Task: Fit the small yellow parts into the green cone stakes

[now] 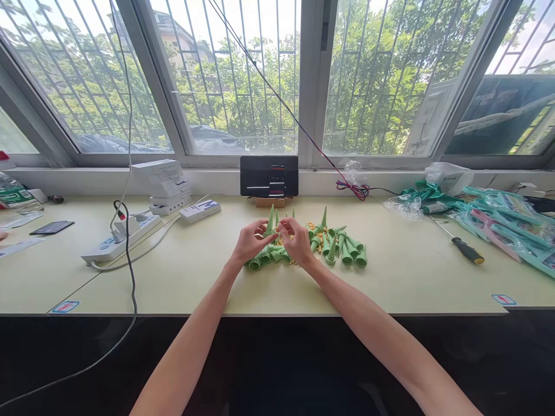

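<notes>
Over a pile of pale green plastic cones (347, 254), both of my hands work close together. My left hand (252, 240) is closed around a green cone (270, 222), whose tip points up. Fingertips of my right hand (295, 239) pinch together beside that cone, at what looks like a small yellowish piece (278, 229). The fingers partly hide this piece. Many small yellow-orange pieces (318, 238) lie scattered among the cones. Some cones stand upright, others lie on their sides with round hollow ends showing.
Behind the pile, a dark screen (262, 176) leans on a small brown stand. To the left are a white power strip (124, 237), stacked white boxes (162, 182) and trailing cables. A screwdriver (467, 249) and teal plastic packages (507, 225) lie on the right.
</notes>
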